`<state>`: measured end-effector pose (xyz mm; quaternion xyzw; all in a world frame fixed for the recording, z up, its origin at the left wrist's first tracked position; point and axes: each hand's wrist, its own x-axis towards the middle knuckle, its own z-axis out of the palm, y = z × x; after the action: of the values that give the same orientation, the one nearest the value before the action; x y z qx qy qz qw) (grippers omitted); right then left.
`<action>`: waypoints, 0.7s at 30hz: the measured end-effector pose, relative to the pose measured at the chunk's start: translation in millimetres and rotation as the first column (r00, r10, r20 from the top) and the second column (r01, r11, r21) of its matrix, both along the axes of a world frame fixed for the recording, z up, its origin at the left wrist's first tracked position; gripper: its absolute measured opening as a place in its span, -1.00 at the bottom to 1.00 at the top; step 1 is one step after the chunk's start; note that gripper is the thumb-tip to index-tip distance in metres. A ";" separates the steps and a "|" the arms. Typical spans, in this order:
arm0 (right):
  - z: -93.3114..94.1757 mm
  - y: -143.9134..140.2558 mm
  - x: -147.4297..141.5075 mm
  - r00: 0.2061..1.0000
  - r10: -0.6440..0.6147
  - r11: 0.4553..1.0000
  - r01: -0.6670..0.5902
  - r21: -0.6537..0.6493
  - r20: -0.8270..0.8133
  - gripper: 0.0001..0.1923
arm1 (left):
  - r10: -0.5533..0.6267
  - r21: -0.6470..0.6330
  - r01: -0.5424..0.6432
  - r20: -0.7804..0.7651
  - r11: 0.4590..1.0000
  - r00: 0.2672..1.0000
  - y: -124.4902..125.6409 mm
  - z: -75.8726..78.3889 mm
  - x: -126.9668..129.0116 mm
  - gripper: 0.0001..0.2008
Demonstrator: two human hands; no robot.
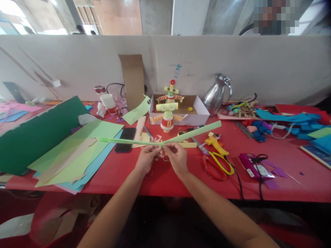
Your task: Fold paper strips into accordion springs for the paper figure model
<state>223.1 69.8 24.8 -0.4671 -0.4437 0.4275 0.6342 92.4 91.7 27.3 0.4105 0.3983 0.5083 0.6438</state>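
Between my two hands are light green paper strips (196, 132), one reaching up to the right and another stretching left over the phone. My left hand (148, 157) pinches them where they meet, and my right hand (177, 156) pinches the same spot from the other side. The fingertips are close together and partly hide the join. Just beyond my hands stands a paper robot figure (167, 122) with folded accordion arms and a red-and-white body. A second similar figure (171, 90) is behind it, at a white box.
Right of my hands lie scissors (222, 164) with red and yellow handles, a yellow glue gun (217, 145) and a magenta device (254, 167) with cables. Coloured paper sheets (103, 129) and a black phone (125, 139) lie left. A metal jug (216, 93) stands behind, beside the white box (200, 106).
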 end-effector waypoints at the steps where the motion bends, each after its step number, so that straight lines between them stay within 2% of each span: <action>1: 0.1 0.3 0.2 1.000 -0.002 1.000 0.002 0.008 0.000 -0.71 | 0.010 0.006 -0.010 -0.015 1.000 1.000 -0.4 0.5 0.5 -0.67; 7: -1.3 2.9 -0.8 0.999 0.004 1.000 -0.004 0.002 -0.047 -0.72 | 0.031 0.038 -0.030 -0.022 0.999 0.999 -2.6 2.9 4.0 -0.67; 12: -2.4 5.7 -3.6 0.974 -0.099 0.991 0.115 0.066 -0.203 -0.55 | 0.011 0.019 -0.013 0.065 1.000 0.998 -3.8 5.7 3.9 -0.69; 17: -3.2 8.2 -2.9 0.981 0.049 0.999 -0.050 0.001 -0.189 -0.71 | -0.029 -0.001 0.029 0.123 1.000 0.992 -4.0 3.7 0.4 -0.73; 21: -3.4 10.5 1.6 0.988 0.031 0.999 -0.032 -0.003 -0.151 -0.74 | 0.027 0.021 -0.030 0.130 0.999 0.991 -2.9 2.0 0.1 -0.75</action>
<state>224.7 80.2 21.3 -0.4279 -0.4006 0.4727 0.6581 92.4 88.8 29.2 0.3783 0.3553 0.5476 0.6563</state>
